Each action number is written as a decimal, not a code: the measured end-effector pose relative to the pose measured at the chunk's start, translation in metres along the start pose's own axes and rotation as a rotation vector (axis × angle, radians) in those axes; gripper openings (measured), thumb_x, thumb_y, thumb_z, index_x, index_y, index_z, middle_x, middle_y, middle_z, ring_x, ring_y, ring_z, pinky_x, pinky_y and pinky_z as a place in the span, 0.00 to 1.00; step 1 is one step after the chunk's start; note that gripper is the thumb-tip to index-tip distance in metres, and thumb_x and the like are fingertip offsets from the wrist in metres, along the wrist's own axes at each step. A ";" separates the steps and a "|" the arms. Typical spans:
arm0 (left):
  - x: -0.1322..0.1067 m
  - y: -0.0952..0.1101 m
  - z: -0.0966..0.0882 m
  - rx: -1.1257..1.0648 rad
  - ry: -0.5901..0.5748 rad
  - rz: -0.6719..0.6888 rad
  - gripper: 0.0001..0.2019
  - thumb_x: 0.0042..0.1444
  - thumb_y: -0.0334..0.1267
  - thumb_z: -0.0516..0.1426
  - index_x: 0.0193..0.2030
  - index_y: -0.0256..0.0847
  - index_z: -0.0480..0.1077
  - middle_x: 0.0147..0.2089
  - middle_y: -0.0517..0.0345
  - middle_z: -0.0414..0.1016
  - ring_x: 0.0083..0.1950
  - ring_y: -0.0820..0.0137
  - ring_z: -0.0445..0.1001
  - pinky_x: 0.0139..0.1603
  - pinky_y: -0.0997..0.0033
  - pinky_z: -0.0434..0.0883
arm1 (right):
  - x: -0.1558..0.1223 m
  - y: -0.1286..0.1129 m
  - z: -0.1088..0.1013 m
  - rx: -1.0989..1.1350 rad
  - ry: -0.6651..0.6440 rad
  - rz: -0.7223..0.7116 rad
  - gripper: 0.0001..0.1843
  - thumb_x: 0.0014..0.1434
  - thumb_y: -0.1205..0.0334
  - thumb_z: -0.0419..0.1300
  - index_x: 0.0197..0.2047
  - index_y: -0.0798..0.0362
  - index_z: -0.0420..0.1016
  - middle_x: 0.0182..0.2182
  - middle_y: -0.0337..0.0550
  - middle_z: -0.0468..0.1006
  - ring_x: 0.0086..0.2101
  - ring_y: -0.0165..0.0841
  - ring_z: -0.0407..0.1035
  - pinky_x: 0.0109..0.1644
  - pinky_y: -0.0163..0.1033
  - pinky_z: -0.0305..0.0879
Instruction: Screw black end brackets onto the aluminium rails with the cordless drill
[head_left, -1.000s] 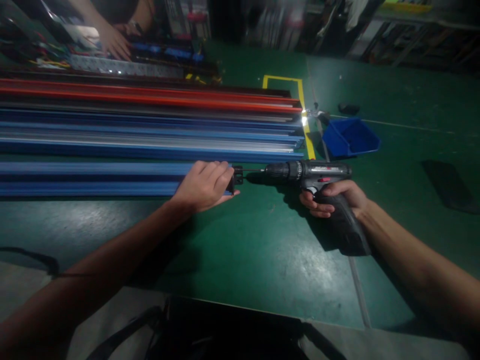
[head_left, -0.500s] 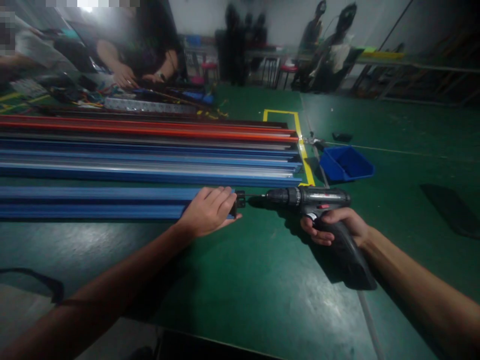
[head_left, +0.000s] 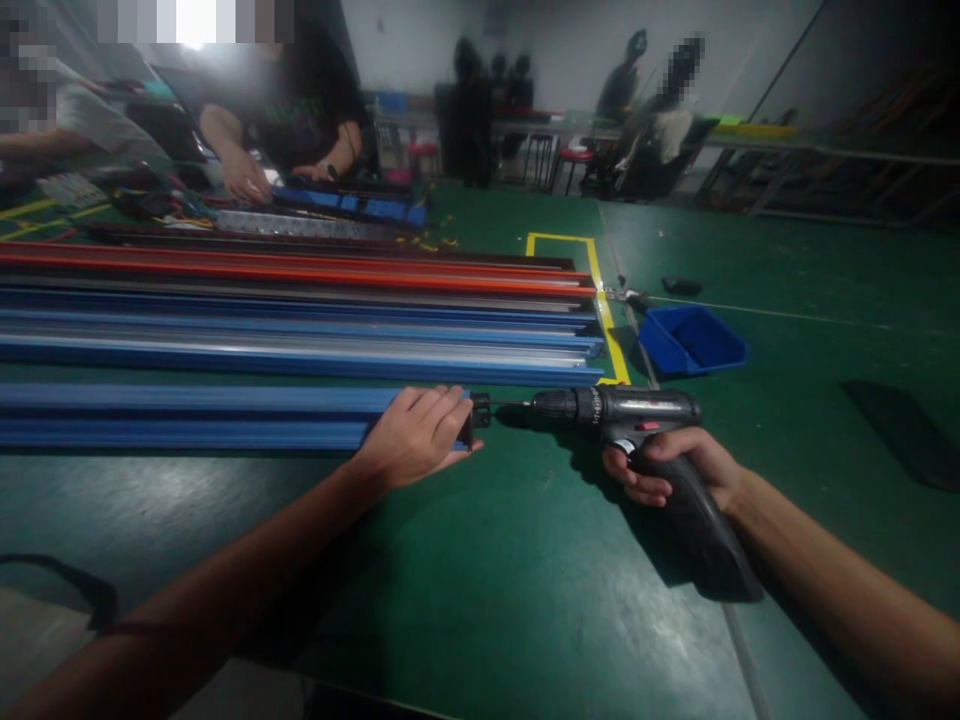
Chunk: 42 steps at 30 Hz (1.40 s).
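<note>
My left hand [head_left: 416, 435] is wrapped over the right end of a long blue profile [head_left: 187, 415] lying on the green table. A black end piece [head_left: 481, 410] sticks out of that end, just past my fingers. In my right hand [head_left: 675, 465] is a black cordless drill [head_left: 645, 408], gripped by its handle with a finger at the trigger. The drill lies level and points left. Its long thin bit [head_left: 511, 403] reaches to the black end piece; whether the tip sits on a screw is too small to tell.
Behind the held profile lie several long blue profiles [head_left: 300, 345] and orange profiles [head_left: 337, 270], ending near yellow tape [head_left: 613, 350]. A blue bin [head_left: 694, 340] stands right of them. Across the table a person [head_left: 292, 130] handles parts beside wires and a perforated metal strip [head_left: 300, 224].
The whole view has shifted, so the table things appear slightly lower. My hands, the drill and the profile keep nearly the same relation. Across the table, the person's hands and a blue part have moved.
</note>
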<state>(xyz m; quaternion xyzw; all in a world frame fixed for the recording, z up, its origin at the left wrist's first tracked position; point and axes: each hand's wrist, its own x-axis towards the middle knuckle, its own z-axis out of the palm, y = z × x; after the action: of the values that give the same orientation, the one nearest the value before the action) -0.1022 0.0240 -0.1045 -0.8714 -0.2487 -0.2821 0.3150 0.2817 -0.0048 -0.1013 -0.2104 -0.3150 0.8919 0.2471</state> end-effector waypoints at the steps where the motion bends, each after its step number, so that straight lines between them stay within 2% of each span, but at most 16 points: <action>1: 0.000 0.000 0.000 -0.002 0.009 0.003 0.23 0.63 0.54 0.63 0.48 0.31 0.75 0.48 0.37 0.83 0.45 0.55 0.82 0.39 0.59 0.73 | 0.000 0.000 0.000 0.002 -0.001 -0.002 0.18 0.58 0.64 0.60 0.45 0.70 0.81 0.34 0.52 0.75 0.22 0.25 0.59 0.29 0.34 0.64; 6: 0.003 0.000 -0.001 -0.018 0.036 0.005 0.23 0.62 0.52 0.63 0.48 0.29 0.75 0.47 0.35 0.83 0.44 0.54 0.82 0.37 0.59 0.73 | 0.000 0.000 0.000 -0.005 0.021 0.002 0.17 0.58 0.65 0.60 0.45 0.68 0.81 0.34 0.51 0.74 0.22 0.25 0.58 0.29 0.34 0.65; 11: 0.001 0.000 0.000 -0.003 0.060 0.002 0.23 0.63 0.54 0.61 0.49 0.32 0.73 0.46 0.38 0.83 0.43 0.56 0.83 0.37 0.60 0.73 | 0.000 0.001 0.000 -0.011 0.034 -0.001 0.16 0.56 0.64 0.61 0.43 0.68 0.81 0.32 0.51 0.74 0.21 0.25 0.57 0.28 0.34 0.66; 21: 0.000 0.000 -0.001 -0.092 0.098 -0.035 0.26 0.62 0.51 0.64 0.58 0.33 0.66 0.47 0.38 0.83 0.44 0.56 0.83 0.38 0.60 0.74 | 0.000 0.002 -0.002 -0.011 0.052 -0.006 0.16 0.56 0.64 0.61 0.43 0.67 0.82 0.32 0.51 0.74 0.21 0.25 0.57 0.27 0.34 0.65; 32: 0.000 0.001 -0.001 -0.039 0.087 -0.014 0.22 0.62 0.52 0.63 0.51 0.32 0.72 0.47 0.38 0.84 0.45 0.56 0.83 0.39 0.59 0.76 | 0.000 0.000 0.002 -0.009 0.061 -0.007 0.15 0.55 0.64 0.62 0.42 0.66 0.82 0.31 0.49 0.75 0.20 0.24 0.58 0.27 0.33 0.66; 42: 0.004 0.000 -0.004 -0.067 0.070 -0.014 0.19 0.63 0.47 0.63 0.48 0.30 0.72 0.45 0.36 0.84 0.43 0.56 0.84 0.38 0.60 0.76 | 0.001 0.001 0.002 0.017 0.046 -0.009 0.14 0.56 0.64 0.61 0.41 0.66 0.82 0.31 0.49 0.74 0.20 0.24 0.57 0.27 0.33 0.66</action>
<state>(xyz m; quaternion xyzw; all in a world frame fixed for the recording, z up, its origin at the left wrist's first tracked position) -0.1009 0.0225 -0.0995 -0.8694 -0.2338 -0.3228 0.2921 0.2792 -0.0062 -0.1008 -0.2274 -0.3026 0.8882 0.2603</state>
